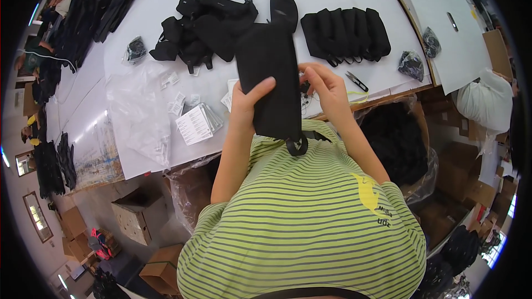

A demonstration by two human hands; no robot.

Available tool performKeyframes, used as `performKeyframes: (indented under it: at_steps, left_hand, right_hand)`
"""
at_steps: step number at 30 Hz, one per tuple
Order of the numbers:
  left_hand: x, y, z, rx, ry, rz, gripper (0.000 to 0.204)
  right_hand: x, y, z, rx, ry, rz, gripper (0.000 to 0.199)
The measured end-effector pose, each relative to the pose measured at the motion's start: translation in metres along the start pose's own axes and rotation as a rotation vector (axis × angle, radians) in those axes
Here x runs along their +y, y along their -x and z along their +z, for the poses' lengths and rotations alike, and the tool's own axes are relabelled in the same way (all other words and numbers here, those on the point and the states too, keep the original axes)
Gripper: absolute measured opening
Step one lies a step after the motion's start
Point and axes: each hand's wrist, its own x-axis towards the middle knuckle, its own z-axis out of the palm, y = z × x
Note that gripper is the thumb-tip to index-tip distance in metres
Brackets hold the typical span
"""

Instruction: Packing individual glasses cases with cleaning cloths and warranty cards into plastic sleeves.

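Observation:
My left hand (pixel 247 101) grips a long black fabric pouch (pixel 272 55) upright in front of me, thumb across its face and fingers behind it. A black webbing loop (pixel 299 147) hangs from the pouch's lower end. At the pouch's right edge, my right hand (pixel 328 89) has its thumb and forefinger drawn together in a pinch. What lies between those fingertips is too small and dark to make out. Thin black strings (pixel 306 99) lie on the table beside them. Thread snips (pixel 357 81) rest just right of my right hand.
Black pouches lie heaped (pixel 210 25) at the back, with a neat row of pouches (pixel 346 34) to their right. Printed white labels (pixel 195 124) and a clear plastic bag (pixel 138 113) are on the left. A lined box of black goods (pixel 393 138) stands below the table's right edge.

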Motion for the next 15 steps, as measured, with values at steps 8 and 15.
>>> performKeyframes:
  at_steps: [8, 15]
  left_hand:
    - [0.006, 0.010, 0.014, -0.082, -0.150, -0.132, 0.045]
    - [-0.003, -0.001, 0.007, 0.008, 0.036, -0.061, 0.040]
  right_hand:
    - [-0.025, -0.021, -0.009, 0.239, 0.227, -0.351, 0.014]
    - [-0.038, -0.004, 0.000, 0.067, 0.336, -0.348, 0.012]
